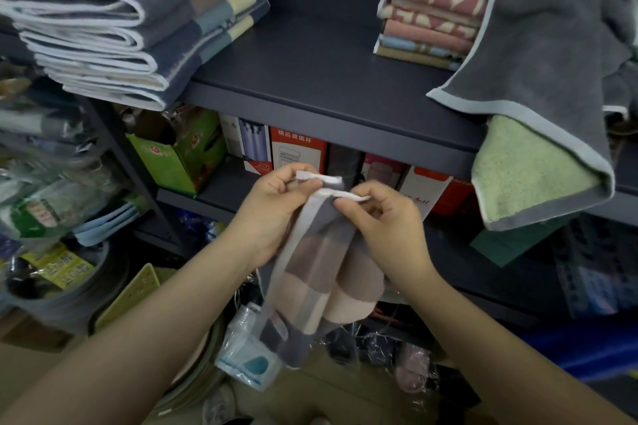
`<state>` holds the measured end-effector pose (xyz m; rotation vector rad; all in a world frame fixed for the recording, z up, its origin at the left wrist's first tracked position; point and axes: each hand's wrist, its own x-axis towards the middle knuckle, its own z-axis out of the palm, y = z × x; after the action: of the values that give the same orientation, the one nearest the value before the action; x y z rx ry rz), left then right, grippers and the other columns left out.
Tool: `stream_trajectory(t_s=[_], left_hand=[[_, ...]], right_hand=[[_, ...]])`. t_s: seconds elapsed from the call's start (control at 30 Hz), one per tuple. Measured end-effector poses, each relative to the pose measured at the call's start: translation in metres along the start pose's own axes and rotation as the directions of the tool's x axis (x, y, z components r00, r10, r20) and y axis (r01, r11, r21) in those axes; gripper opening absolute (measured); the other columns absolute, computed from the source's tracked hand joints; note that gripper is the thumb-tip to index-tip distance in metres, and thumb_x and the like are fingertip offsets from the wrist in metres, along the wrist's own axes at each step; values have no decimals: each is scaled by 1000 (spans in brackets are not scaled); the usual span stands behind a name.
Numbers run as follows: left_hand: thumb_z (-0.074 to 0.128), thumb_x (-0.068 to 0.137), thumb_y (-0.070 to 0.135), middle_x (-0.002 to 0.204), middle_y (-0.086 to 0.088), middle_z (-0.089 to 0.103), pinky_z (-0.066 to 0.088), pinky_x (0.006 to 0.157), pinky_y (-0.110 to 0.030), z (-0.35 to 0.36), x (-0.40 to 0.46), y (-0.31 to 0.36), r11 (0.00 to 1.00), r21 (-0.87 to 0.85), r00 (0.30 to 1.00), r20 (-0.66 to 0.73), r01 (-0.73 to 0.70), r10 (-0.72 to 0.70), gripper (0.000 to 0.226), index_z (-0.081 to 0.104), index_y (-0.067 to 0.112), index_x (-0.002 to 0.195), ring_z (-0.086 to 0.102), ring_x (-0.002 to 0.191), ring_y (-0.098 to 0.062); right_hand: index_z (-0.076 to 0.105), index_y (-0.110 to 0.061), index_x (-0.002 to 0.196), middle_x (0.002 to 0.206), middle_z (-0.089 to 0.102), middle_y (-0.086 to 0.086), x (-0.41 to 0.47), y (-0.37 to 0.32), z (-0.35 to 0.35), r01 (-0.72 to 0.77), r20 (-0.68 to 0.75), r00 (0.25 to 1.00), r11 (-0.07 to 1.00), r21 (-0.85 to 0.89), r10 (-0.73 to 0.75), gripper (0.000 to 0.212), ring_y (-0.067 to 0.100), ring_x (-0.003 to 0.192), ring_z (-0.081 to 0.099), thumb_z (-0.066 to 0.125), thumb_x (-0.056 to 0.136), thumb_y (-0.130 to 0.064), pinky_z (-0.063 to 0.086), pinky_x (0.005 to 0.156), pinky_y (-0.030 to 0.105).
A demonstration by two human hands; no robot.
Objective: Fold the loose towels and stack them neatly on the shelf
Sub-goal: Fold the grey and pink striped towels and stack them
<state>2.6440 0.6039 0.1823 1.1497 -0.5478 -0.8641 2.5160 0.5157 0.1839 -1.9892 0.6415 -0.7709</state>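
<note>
Below the dark shelf, in front of a cluttered storage rack: left hand pinches the white-hemmed top corner of a striped towel; right hand pinches the adjoining hem, fingers curled. Towel hangs between both hands, grey, brown and beige bands, partly doubled. On shelf: tall folded stack at left, smaller patterned stack at right. Loose grey towel drapes over the shelf edge beside it, green end hanging. Boxes stand on the lower shelf behind the hands.
</note>
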Motion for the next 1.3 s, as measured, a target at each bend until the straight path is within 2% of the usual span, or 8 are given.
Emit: stream_trajectory(t_s=[0.07,0.13,0.3,0.53,0.87,1.07,1.2,1.3], left_hand=[[56,85,7,68,0,66,54,60,-22,-1,0,-2,1000,-8,1000,-12,-21,21,9,60,15,85,63,63,-10],[52,89,7,69,1,65,53,63,-24,-2,-1,-4,999,42,999,-18,-25,26,13,59,16,85,62,64,-10],[55,89,10,72,0,66,53,65,-26,0,-5,-6,996,71,999,-18,-50,51,18,64,24,79,62,67,-12],[50,92,10,71,2,66,52,59,-22,8,-8,-4,992,30,992,-5,-124,124,30,66,30,76,62,66,-10],[53,87,36,87,-9,63,48,79,-41,14,-18,-7,991,99,996,19,-91,89,11,63,32,86,59,83,-21],[62,84,10,83,11,69,52,75,-20,10,-16,-4,879,388,958,38,-276,284,22,67,31,87,64,82,-5],[56,85,12,83,11,70,49,79,-21,1,-14,2,861,381,942,120,-336,314,25,71,32,82,63,84,-5],[54,83,17,78,13,68,47,74,-18,-8,-12,10,853,409,946,124,-325,301,20,68,30,80,60,78,-3]], right_hand=[[68,-22,77,76,54,-10,2,1,0,51,-107,991,956,-289,-85,7,12,81,48,69,79,-29,39,75,28],[68,-20,77,99,50,-5,4,0,-1,105,-113,981,929,-355,-154,11,14,97,41,70,78,-31,32,84,30],[60,-13,86,79,61,-3,7,-3,-3,198,78,979,973,-114,-190,7,5,76,54,59,89,-19,42,65,21],[61,-27,84,80,62,-17,8,-3,1,155,38,987,986,63,-157,9,-4,79,58,60,87,-18,43,68,7],[56,-32,79,73,61,-15,5,-5,6,96,-69,994,989,109,-89,14,-5,70,58,60,87,-22,43,61,6],[60,-19,80,79,61,-9,2,0,7,78,-60,995,997,28,-76,6,-2,74,57,62,86,-22,42,64,6],[60,-13,72,100,60,-2,12,-4,-5,169,116,979,986,12,-169,12,4,95,56,67,82,-15,42,84,17],[60,-15,79,86,66,5,20,-7,-15,115,411,901,990,80,-137,8,26,79,63,66,82,-12,49,70,36]])
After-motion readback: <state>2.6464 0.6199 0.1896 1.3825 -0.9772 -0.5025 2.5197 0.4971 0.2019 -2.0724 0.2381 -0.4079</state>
